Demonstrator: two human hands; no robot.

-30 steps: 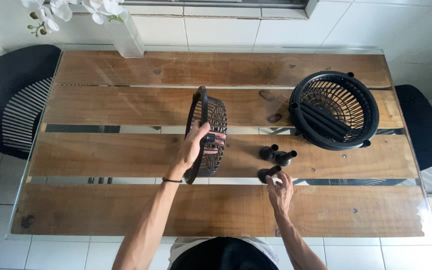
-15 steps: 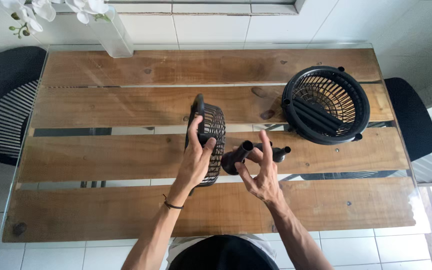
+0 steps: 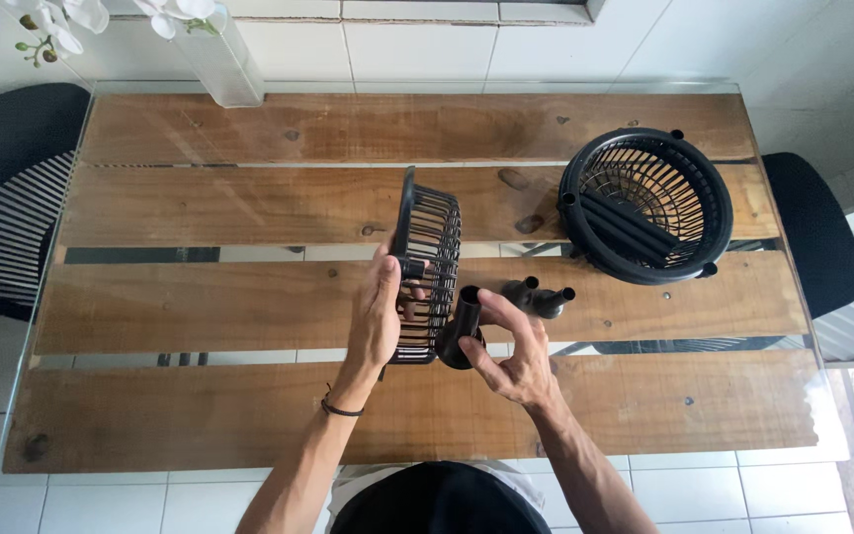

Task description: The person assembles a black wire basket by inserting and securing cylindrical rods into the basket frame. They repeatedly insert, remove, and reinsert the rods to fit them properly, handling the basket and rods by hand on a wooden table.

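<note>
Here the wooden table (image 3: 249, 415) spreads under me, a second black basket (image 3: 646, 206) with tubes in it lying far right, while my left hand (image 3: 378, 314) clasps the rim of the black slatted basket (image 3: 427, 267), stood on edge mid-table. It looks light, stiff plastic, best gripped at the rim. My right hand (image 3: 514, 358) pinches a small black foot piece (image 3: 462, 331) against its lower edge; two spares (image 3: 538, 296) lie just beyond.

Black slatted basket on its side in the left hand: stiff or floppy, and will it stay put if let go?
Probably stiff: the basket keeps its round rim and straight slats while the left hand grips only one edge. Likely light for its size, being mostly open gaps. Standing on its side, it seems apt to tip or roll on the table if released.
</note>
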